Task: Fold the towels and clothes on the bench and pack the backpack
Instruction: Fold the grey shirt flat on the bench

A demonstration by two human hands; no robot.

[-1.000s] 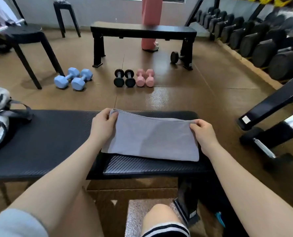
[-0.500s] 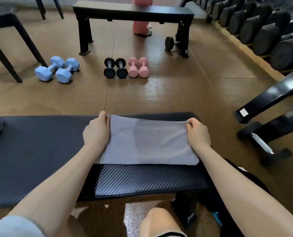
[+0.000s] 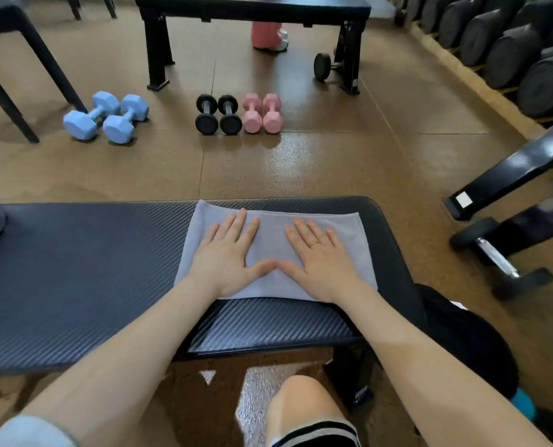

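A folded grey towel (image 3: 272,253) lies on the right end of the black bench (image 3: 75,269). Both hands lie flat on it, fingers spread: the left hand (image 3: 228,261) and the right hand (image 3: 320,264), thumbs touching. On the far floor (image 3: 333,162) stand blue dumbbells (image 3: 105,117), black dumbbells (image 3: 217,114) and pink dumbbells (image 3: 262,113).

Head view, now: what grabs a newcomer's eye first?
Both hands, left hand and right hand, press flat on a folded grey towel at the right end of the black bench, thumbs nearly meeting. Beyond it on the floor sit blue dumbbells, black dumbbells and pink dumbbells in a row.
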